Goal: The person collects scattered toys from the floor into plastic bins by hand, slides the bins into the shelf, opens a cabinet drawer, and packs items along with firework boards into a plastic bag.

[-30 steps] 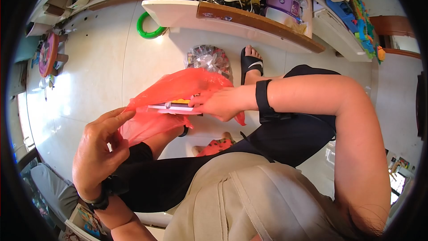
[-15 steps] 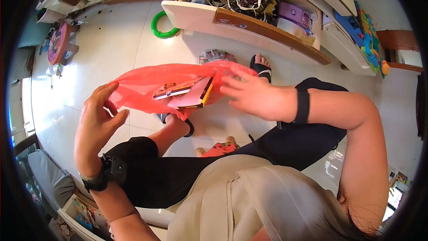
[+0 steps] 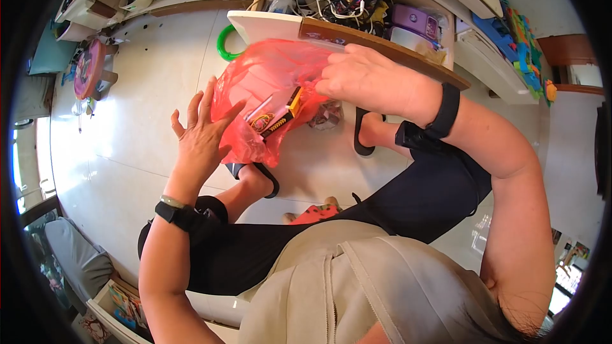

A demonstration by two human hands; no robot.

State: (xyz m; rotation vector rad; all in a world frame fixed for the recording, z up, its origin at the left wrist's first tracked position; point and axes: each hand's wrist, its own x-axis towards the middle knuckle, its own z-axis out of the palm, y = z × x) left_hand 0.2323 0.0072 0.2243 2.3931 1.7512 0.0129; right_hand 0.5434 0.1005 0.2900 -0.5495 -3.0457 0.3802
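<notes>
Shifted since half a second ago: left hand (image 3: 201,137) inward and up, red bag (image 3: 258,76) spread higher, right hand (image 3: 366,81) up too. At left, fingers splayed wide at the bag's edge; cannot tell if touching. Mid, yellow-and-black-edged box (image 3: 278,118) tilted inside the bag. At right, fingers curled, apparently pinching the bag. Could spill the box leftward with only one side gripped, tear thin plastic on a box corner, or snag on the drawer front (image 3: 382,43).
</notes>
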